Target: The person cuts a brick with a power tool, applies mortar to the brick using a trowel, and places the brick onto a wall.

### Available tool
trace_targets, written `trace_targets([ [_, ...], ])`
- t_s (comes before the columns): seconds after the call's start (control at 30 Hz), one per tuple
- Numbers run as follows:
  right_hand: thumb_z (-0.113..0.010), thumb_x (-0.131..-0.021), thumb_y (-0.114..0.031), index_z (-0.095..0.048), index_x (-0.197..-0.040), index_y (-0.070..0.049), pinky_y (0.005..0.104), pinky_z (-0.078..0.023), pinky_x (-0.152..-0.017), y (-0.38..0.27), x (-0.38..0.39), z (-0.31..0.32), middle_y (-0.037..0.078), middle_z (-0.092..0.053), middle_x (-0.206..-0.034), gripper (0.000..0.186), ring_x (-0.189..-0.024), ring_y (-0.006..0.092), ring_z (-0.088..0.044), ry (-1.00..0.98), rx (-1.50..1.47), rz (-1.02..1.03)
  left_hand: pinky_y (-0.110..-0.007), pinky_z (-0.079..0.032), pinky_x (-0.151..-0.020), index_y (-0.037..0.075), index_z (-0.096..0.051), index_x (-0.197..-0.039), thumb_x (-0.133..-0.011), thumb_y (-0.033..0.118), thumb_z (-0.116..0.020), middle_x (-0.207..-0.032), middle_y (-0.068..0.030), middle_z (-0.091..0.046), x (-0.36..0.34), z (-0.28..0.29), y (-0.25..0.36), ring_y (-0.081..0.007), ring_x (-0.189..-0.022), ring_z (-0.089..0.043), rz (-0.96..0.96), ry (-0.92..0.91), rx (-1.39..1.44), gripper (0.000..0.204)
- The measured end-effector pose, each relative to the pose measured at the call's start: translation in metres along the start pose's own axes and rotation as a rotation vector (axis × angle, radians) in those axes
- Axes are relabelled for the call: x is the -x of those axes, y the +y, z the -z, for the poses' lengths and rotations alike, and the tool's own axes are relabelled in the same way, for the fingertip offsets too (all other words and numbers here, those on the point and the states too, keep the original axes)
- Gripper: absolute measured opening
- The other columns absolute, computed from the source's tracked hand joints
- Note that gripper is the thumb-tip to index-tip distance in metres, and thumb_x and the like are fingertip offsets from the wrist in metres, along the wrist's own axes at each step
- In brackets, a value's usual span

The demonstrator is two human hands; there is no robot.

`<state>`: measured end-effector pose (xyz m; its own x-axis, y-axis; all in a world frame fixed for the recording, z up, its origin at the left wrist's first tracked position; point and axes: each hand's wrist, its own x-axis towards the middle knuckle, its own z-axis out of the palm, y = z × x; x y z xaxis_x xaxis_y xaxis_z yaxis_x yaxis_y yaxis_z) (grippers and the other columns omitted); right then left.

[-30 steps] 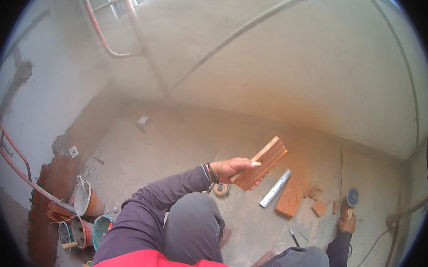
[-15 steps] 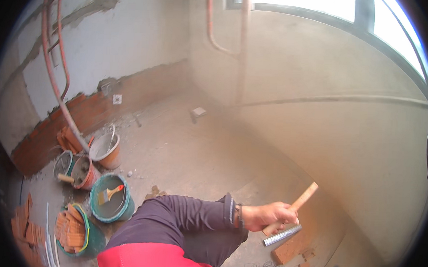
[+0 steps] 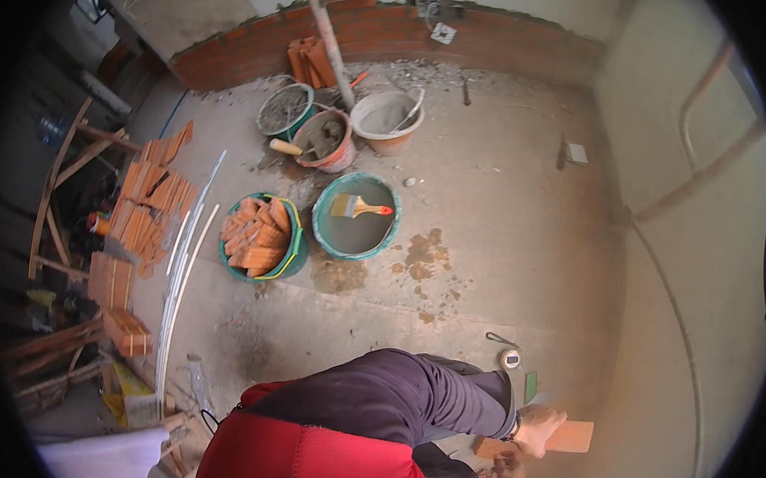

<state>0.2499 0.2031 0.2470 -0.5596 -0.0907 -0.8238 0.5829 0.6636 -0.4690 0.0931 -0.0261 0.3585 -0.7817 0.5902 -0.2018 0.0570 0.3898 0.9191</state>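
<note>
From the lower middle, my left arm in a dark sleeve stretches right, with a band at the wrist. My left hand (image 3: 537, 429) is closed over a flat orange brick (image 3: 573, 436), which shows on both sides of it. Just below, close to the brick's left part, is my right hand (image 3: 506, 473), partly hidden and blurred, so its fingers cannot be made out. A round tape measure (image 3: 510, 358) with a dark strap and a small green rectangular piece (image 3: 530, 387) lie on the floor beyond my left hand.
A teal bucket (image 3: 318, 228) of grey liquid has a paintbrush (image 3: 359, 207) across it. Left of it, a green bucket (image 3: 298, 254) holds brick pieces. Several mortar buckets stand farther back by a pole (image 3: 328, 36). Brick stacks (image 3: 150, 199) and long pale strips (image 3: 175, 298) lie left.
The view has swung left and down. My left hand held up a narrow tan strip before; now it is low, on the brick. My right hand has come into view.
</note>
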Motion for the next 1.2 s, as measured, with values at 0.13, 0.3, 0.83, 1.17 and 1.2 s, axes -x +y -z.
trace_targets([
  [0.13,-0.075,-0.078,-0.044,-0.06,-0.122,-0.007,0.0503,-0.042,-0.103,-0.055,0.047,-0.053,0.022,-0.053,-0.133,0.059,-0.126,0.04,-0.049,-0.145,0.419,-0.042,-0.046,-0.056,-0.073,-0.008,-0.051,-0.108,-0.059,0.016,-0.076,-0.09,-0.0236,-0.067,0.025,0.048,-0.018,-0.04,-0.086,-0.069,0.345,0.18,0.043,0.06],
  [0.3,-0.074,-0.08,-0.042,-0.063,-0.119,-0.007,0.0486,-0.038,-0.107,-0.127,0.097,-0.082,0.023,-0.054,-0.13,0.053,-0.128,0.0411,-0.045,-0.093,0.591,0.106,-0.047,-0.055,-0.074,-0.005,-0.053,-0.106,-0.062,0.023,-0.077,-0.091,-0.026,-0.067,0.083,0.126,-0.046,-0.0418,-0.084,-0.068,0.56,0.354,0.199,0.057],
  [0.83,-0.072,-0.078,-0.028,-0.062,-0.114,-0.009,0.047,-0.042,-0.101,-0.393,0.028,-0.036,0.018,-0.058,-0.122,0.042,-0.117,0.037,-0.051,-0.051,0.7,0.277,-0.04,-0.054,-0.081,0.0,-0.071,-0.095,-0.075,0.061,-0.07,-0.09,-0.0196,-0.073,0.23,0.327,-0.191,-0.0339,-0.09,-0.07,1.203,1.007,0.497,0.065],
  [1.17,-0.072,-0.077,-0.031,-0.061,-0.118,-0.012,0.0577,-0.035,-0.105,-0.518,-0.038,-0.083,0.022,-0.039,-0.142,0.046,-0.132,0.045,-0.035,-0.168,1.071,0.309,-0.039,-0.048,-0.101,-0.005,-0.029,-0.144,-0.077,0.063,-0.071,-0.139,-0.0289,-0.048,0.174,0.363,-0.386,-0.0369,-0.119,-0.059,1.553,1.125,0.751,0.104],
  [1.2,-0.072,-0.077,-0.031,-0.061,-0.118,-0.013,0.0582,-0.035,-0.105,-0.523,-0.05,-0.089,0.022,-0.038,-0.143,0.046,-0.133,0.0445,-0.033,-0.189,1.14,0.263,-0.038,-0.047,-0.101,-0.008,-0.029,-0.143,-0.079,0.061,-0.071,-0.142,-0.0271,-0.044,0.168,0.355,-0.41,-0.0364,-0.119,-0.058,1.557,1.173,0.708,0.103],
])
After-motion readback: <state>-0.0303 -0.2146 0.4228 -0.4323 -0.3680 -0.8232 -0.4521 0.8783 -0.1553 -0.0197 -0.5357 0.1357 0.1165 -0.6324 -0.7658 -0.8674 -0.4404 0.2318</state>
